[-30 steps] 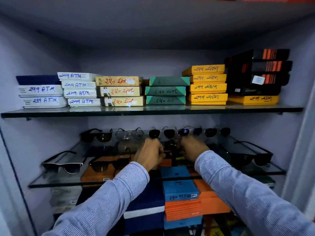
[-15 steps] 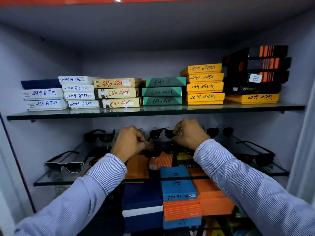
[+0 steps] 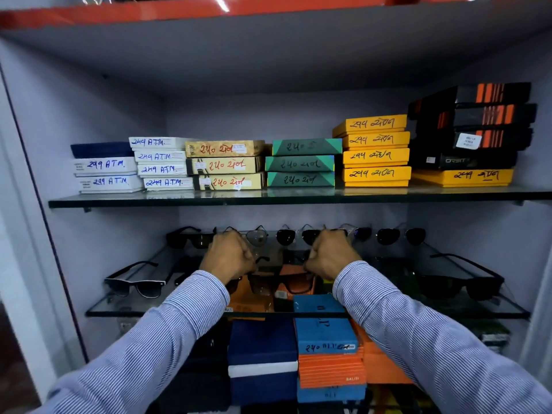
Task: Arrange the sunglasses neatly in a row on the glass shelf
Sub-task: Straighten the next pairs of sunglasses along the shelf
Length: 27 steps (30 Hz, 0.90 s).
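Note:
On the lower glass shelf (image 3: 125,309), a row of sunglasses (image 3: 294,236) lines the back wall. My left hand (image 3: 228,258) and my right hand (image 3: 331,255) are curled, each gripping one side arm of a dark-framed pair of sunglasses (image 3: 294,283). That pair sits at the shelf's middle, lenses facing me. A black-and-white pair (image 3: 134,285) lies at the front left. A black pair (image 3: 460,283) lies at the front right. My hands cover parts of the back row.
The upper glass shelf (image 3: 268,198) carries stacks of labelled boxes: white (image 3: 161,168), tan (image 3: 227,165), green (image 3: 301,164), yellow (image 3: 376,156) and black (image 3: 472,127). Blue and orange boxes (image 3: 325,348) are stacked below the lower shelf. Cabinet walls close in both sides.
Both hands came back from the rear row toward the shelf's middle, and the dark-framed pair now shows between them. The view has tilted upward.

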### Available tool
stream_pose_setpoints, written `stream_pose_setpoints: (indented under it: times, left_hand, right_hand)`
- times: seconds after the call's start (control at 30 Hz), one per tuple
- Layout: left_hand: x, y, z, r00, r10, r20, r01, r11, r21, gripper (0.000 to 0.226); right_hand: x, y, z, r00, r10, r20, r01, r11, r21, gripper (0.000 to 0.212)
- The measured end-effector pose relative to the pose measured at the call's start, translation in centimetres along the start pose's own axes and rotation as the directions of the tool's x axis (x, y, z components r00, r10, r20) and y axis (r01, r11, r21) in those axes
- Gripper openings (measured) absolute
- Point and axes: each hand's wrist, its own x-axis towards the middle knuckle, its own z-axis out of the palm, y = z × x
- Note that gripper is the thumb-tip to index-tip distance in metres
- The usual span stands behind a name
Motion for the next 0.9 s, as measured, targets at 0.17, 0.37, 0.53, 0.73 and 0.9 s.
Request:
stream_pose_setpoints:
  times: [0.17,0.37,0.53,0.73,0.9]
  left_hand:
    - [-0.3,0.2,0.2,0.999,0.029,0.040,-0.031,0.999,0.031,0.009]
    - [-0.3,0.9,0.1,0.996,0.063,-0.063,-0.061,0.998,0.022,0.029]
    - [-1.0,3.5,0.8,0.980,0.176,-0.088,-0.180,0.983,-0.037,0.023]
    - [-1.4,6.8,3.0,0.947,0.313,-0.066,-0.316,0.948,-0.043,0.013]
    - [-0.9,8.6,4.3,0.915,0.402,-0.020,-0.402,0.915,-0.027,0.018]
  right_hand:
    - [-0.1,0.2,0.6,1.000,-0.001,-0.009,0.001,1.000,-0.020,0.023]
    - [0.8,3.0,-2.1,0.992,0.030,-0.126,-0.036,0.998,-0.048,0.035]
    - [1.5,5.6,-4.3,0.998,0.058,0.029,-0.050,0.971,-0.232,0.042]
    - [0.8,6.2,-2.2,0.997,0.049,0.060,-0.020,0.912,-0.409,0.039]
    - [0.2,7.1,-3.2,1.000,-0.017,0.018,0.022,0.937,-0.348,0.033]
